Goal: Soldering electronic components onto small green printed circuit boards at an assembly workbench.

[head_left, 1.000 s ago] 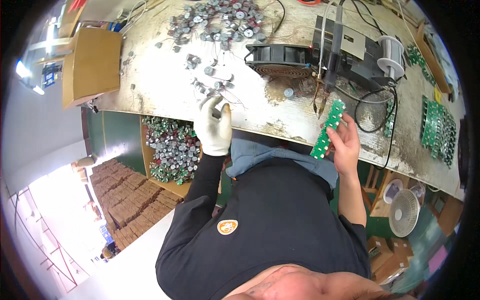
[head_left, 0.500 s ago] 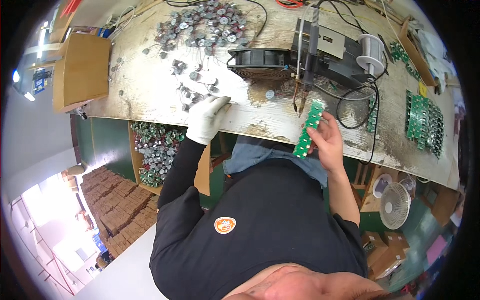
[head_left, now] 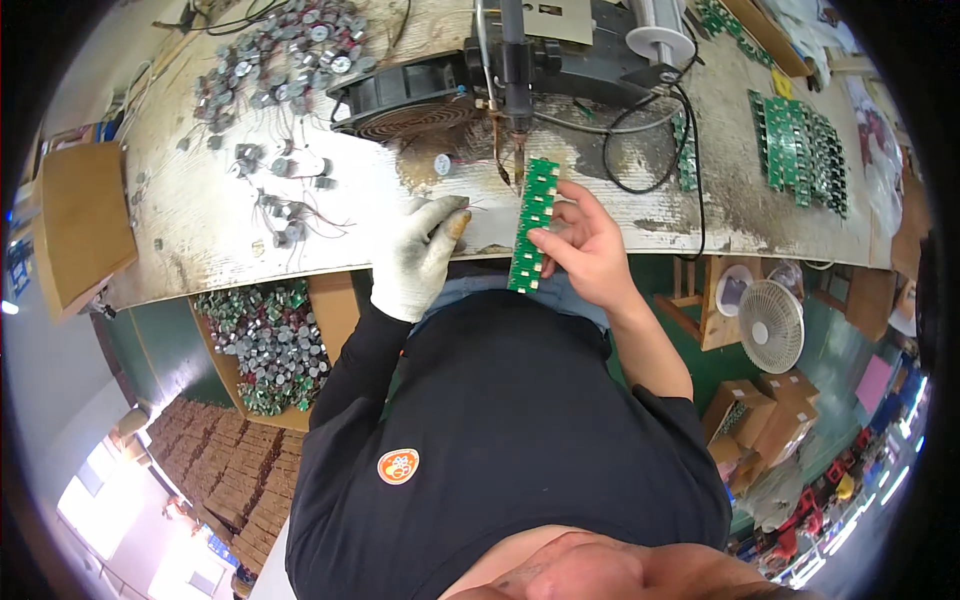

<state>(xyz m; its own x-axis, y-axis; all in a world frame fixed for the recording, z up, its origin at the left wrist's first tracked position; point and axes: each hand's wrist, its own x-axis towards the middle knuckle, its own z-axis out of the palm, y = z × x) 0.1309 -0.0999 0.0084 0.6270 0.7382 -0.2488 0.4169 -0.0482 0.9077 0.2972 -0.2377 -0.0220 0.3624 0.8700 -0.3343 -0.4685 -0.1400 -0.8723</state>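
My right hand [head_left: 582, 240] grips a long green circuit board strip [head_left: 534, 225] between thumb and fingers, held upright near the table's front edge. Small pale pads line the strip, and its upper end is beside the tip of a mounted soldering iron [head_left: 517, 130]. In a white glove with stained fingertips, my left hand [head_left: 420, 255] is pinched closed left of the strip. Thin wires [head_left: 477, 207] stick out from its fingertips; whatever else it holds is hidden. A single small round silver part [head_left: 442, 164] lies on the table above the glove.
A black fan [head_left: 405, 98] stands behind my hands, with a solder spool [head_left: 660, 40] to its right. Wired silver round parts [head_left: 290, 60] are heaped far left. Green boards [head_left: 800, 145] lie at right; a black cable [head_left: 702, 190] loops nearby. Below the table is a filled carton [head_left: 265, 345].
The view has shifted, so the bench appears further left. My left hand has come away from the wired parts toward the strip, and the strip is closer to the iron's tip.
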